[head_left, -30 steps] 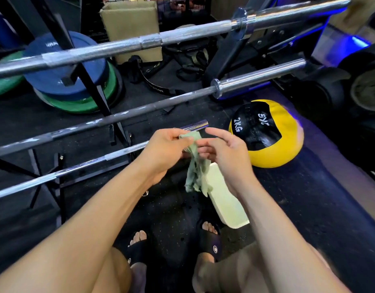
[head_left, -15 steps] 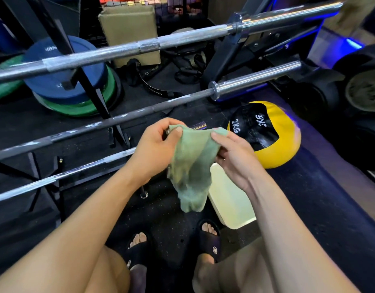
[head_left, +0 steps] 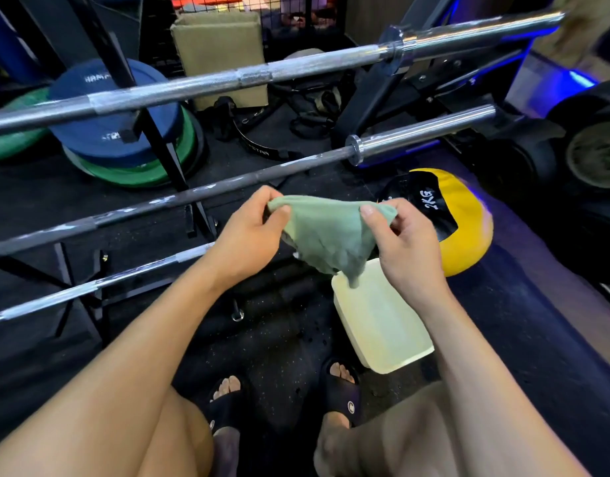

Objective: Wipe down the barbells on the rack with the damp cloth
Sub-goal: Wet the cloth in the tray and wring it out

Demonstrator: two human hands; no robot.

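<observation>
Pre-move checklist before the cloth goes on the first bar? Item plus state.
1. Cloth held: ok, left hand and right hand each pinch a top corner.
2. Cloth opened out: ok, stretched between the hands, tail hanging over the pale tray.
3. Cloth damp: cannot tell.
4. Cloth on a bar: not ok, it touches none.
5. Nearest barbell reachable: ok, it runs just past the left hand, unobstructed.
6. Bars seated on the rack: cannot tell, supports mostly hidden.

Matt cloth (head_left: 326, 235) — glossy metal barbells (head_left: 424, 134)
</observation>
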